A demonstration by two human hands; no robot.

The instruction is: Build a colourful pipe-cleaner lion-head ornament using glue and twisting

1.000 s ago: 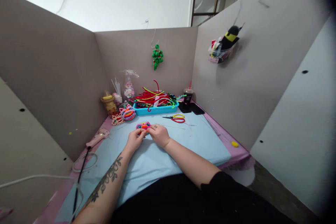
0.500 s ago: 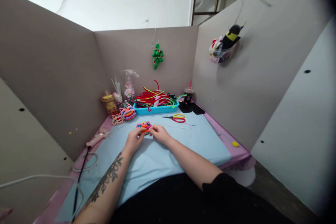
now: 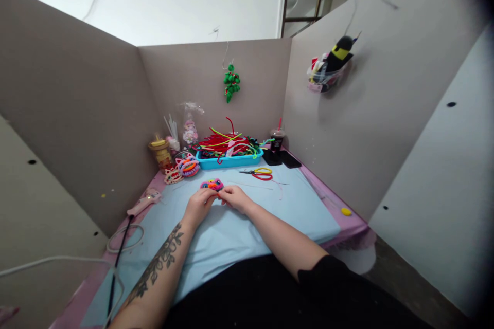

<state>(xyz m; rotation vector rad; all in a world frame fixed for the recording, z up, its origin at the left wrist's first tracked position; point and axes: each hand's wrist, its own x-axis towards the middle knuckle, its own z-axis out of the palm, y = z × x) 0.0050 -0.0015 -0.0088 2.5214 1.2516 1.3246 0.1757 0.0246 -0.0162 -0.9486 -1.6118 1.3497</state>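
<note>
A small fuzzy pipe-cleaner figure (image 3: 213, 184) in pink, orange and blue, with a bit of yellow on top, is at the middle of the light blue cloth (image 3: 304, 211). My left hand (image 3: 199, 204) pinches its lower edge with thumb and fingers. From the other side my right hand (image 3: 235, 198) pinches at the same lower edge, its fingertips almost meeting the left ones. A little orange shows between them. The fingers hide the figure's lower part. Just beyond lie red-and-yellow-handled scissors (image 3: 262, 174) and a thin wire (image 3: 252, 185).
A blue tray (image 3: 227, 163) heaped with red and green pipe cleaners (image 3: 219, 142) stands at the back. To its left sits a similar pipe-cleaner figure (image 3: 188, 165). A pink glue gun (image 3: 144, 202) with its cord lies left. Two dark phones (image 3: 289, 159) and a drink cup (image 3: 277, 140) are right.
Both hands have shifted slightly toward me along the figure, with fingertips closer together at its lower edge. More of the figure's top now shows above the fingers.
</note>
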